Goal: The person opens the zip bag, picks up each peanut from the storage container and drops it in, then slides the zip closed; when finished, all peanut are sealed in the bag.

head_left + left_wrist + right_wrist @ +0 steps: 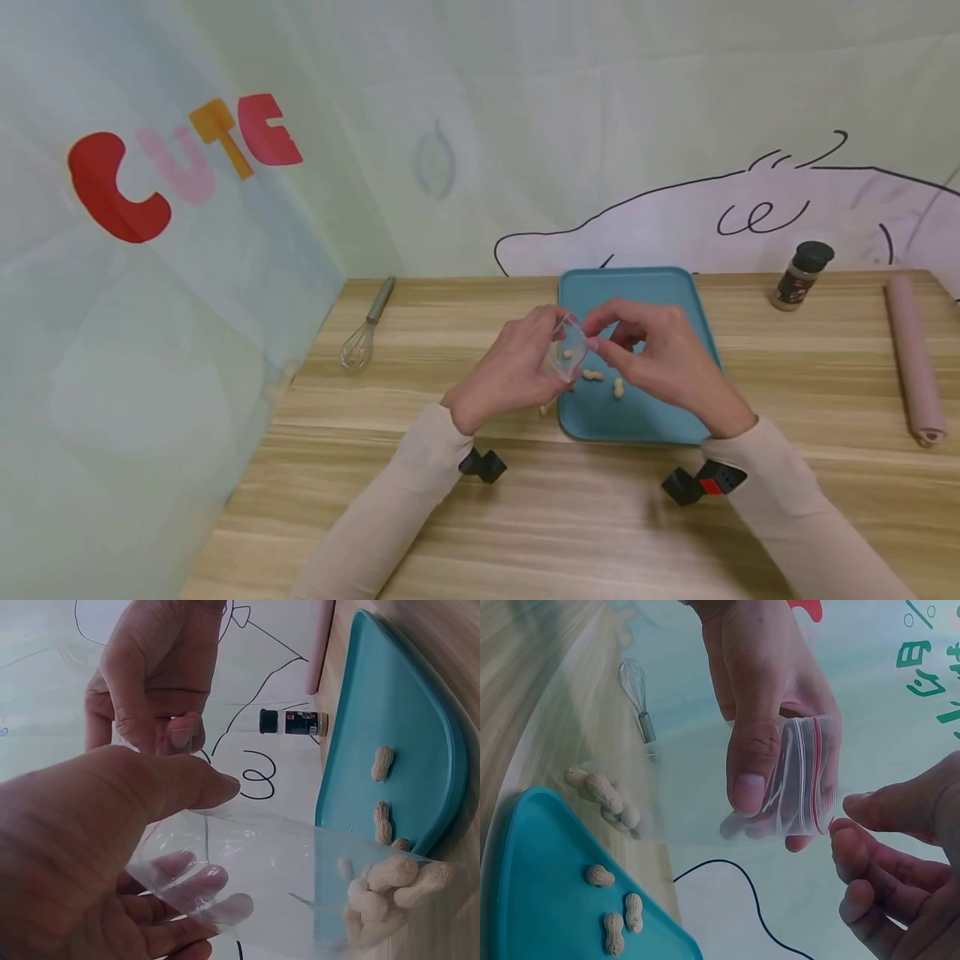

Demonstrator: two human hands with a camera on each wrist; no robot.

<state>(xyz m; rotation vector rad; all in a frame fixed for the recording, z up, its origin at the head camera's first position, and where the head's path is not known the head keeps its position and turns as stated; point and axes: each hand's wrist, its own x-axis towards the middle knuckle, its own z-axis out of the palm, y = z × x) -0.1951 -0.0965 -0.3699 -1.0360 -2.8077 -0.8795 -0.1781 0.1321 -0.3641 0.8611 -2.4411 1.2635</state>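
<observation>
A clear zip bag [567,350] with a red strip along its mouth hangs from my left hand [517,358], which grips it between thumb and fingers. Several unshelled peanuts [394,889] lie at the bottom of the bag. My right hand [660,350] has thumb and index finger together at a corner of the bag's mouth, pinching its edge; the right wrist view shows these fingertips [849,844] by the red strip. Below, a blue tray [637,417] holds a few loose peanuts [613,934].
A whisk [362,340] lies on the wooden table [570,517] at the left. Beyond the tray to the right stands a black-capped spice jar [798,282]. A rolled pink mat [915,362] lies at the far right. Printed cloth [450,150] hangs behind the table.
</observation>
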